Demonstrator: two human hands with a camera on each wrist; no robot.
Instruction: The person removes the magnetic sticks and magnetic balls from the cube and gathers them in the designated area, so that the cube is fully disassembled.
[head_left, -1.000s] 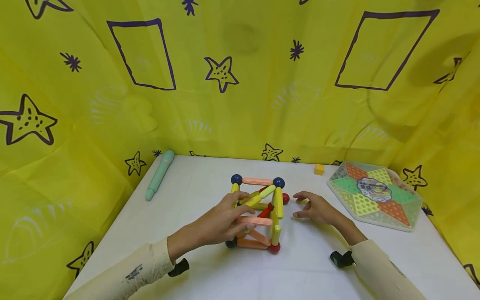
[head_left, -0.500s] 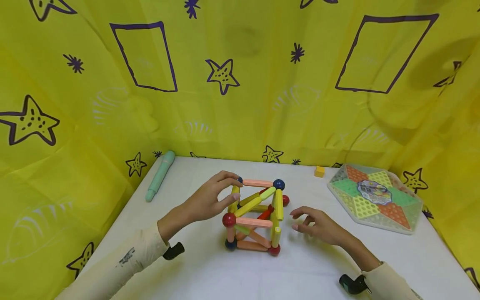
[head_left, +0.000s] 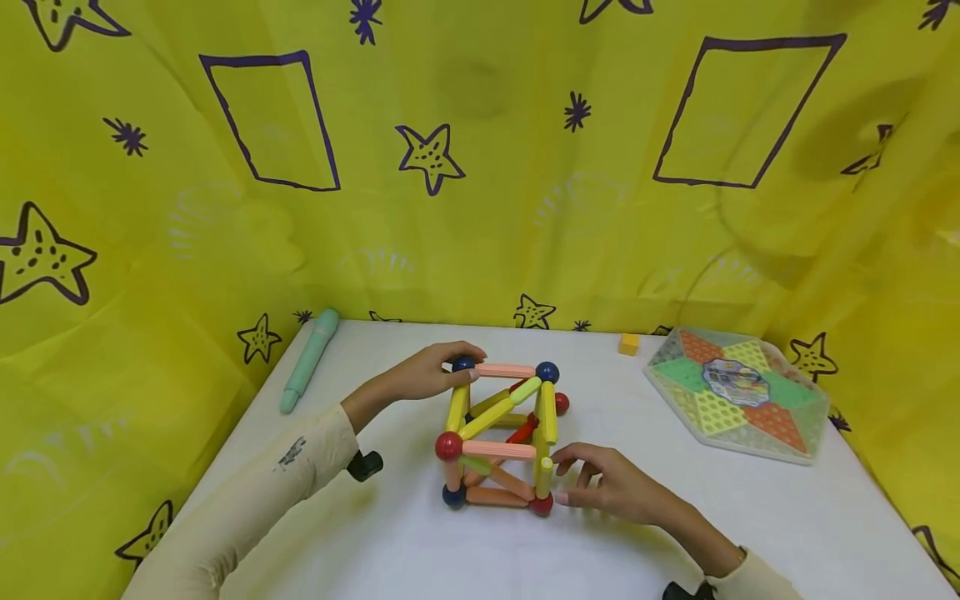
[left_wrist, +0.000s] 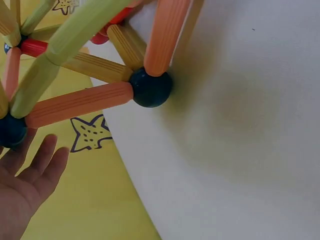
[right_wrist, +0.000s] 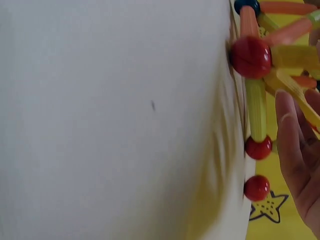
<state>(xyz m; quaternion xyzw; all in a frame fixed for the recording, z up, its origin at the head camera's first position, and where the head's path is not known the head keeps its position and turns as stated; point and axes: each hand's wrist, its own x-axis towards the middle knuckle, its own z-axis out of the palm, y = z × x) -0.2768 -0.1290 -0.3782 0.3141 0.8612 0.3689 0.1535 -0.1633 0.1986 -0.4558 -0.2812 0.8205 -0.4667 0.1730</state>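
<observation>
A frame of coloured sticks and balls [head_left: 495, 433] stands on the white table [head_left: 390, 542]. My left hand [head_left: 442, 371] reaches to its top back-left corner and pinches the dark blue ball [head_left: 462, 364] there. In the left wrist view, the left hand's fingers [left_wrist: 30, 180] lie straight below an orange stick [left_wrist: 80, 103] and a lower blue ball [left_wrist: 150, 88]. My right hand [head_left: 581, 479] rests on the table at the front right corner, fingers relaxed beside the upright yellow stick [head_left: 543, 475] and the red ball [head_left: 542, 504]. The right wrist view shows its fingers [right_wrist: 292, 145] alongside a yellow stick [right_wrist: 256, 110].
A mint-green pen-shaped cylinder [head_left: 303, 362] lies at the table's back left. A small yellow cube [head_left: 628, 343] and a hexagonal coloured game board [head_left: 738, 392] sit at the back right. Yellow cloth with stars [head_left: 450, 167] hangs round the table.
My left hand left the frame's front, where a red ball now sits, and went to the top back blue ball. My right hand moved from the far right side to the front right corner.
</observation>
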